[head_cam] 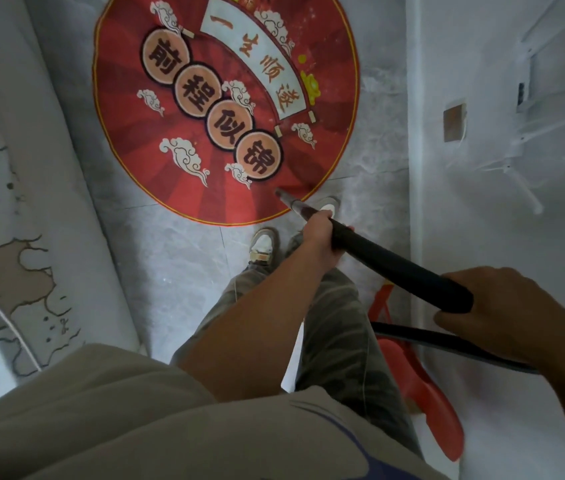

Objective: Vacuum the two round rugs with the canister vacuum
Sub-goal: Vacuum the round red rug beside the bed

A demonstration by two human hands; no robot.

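1 red round rug (pixel 225 109) on grey tiled floor (pixel 177 265). Vacuum wand (pixel 388 262): tip at rug's near edge. Left hand (pixel 319 233) grips wand's forward part. Right hand (pixel 506 306) grips its rear end, hose (pixel 447 342) below.

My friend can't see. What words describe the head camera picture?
A person grips a black vacuum wand with both hands, left hand ahead of right hand, its tip at the near edge of a round red rug with Chinese characters, on grey tiles.
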